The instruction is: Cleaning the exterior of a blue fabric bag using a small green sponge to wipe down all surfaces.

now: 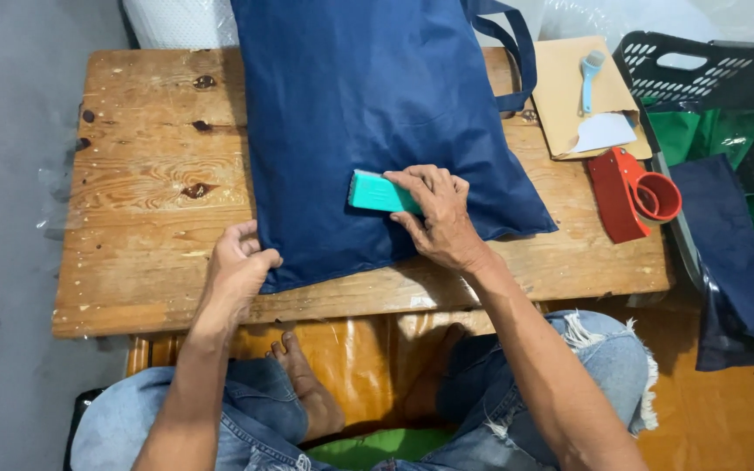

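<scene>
Head view: a navy blue cloth bag (368, 113) lies flat on a low wooden table (141, 174), its handles (508, 52) at the far right and its bottom edge toward the person. The right hand (438, 214) rests palm down on the bag's near right part, fingers curled over a teal flat block (377, 193), which it presses against the fabric; the block sticks out to the left from under the fingertips. The left hand (239, 266) is at the bag's near left corner, fingers closed on the fabric edge, pinning it to the table. The two hands are well apart, with the bag's near edge running between them.

To the far right on the table lies a brown envelope (569, 87) with a light blue small tool (590, 78) and a white paper piece (604, 131) on it. Just near of that stands a red tape dispenser (630, 192). Right of the table, a dark plastic crate (709, 70) holds green and navy fabric (726, 227). The person's bare feet (303, 379) show beneath the table's near edge.
</scene>
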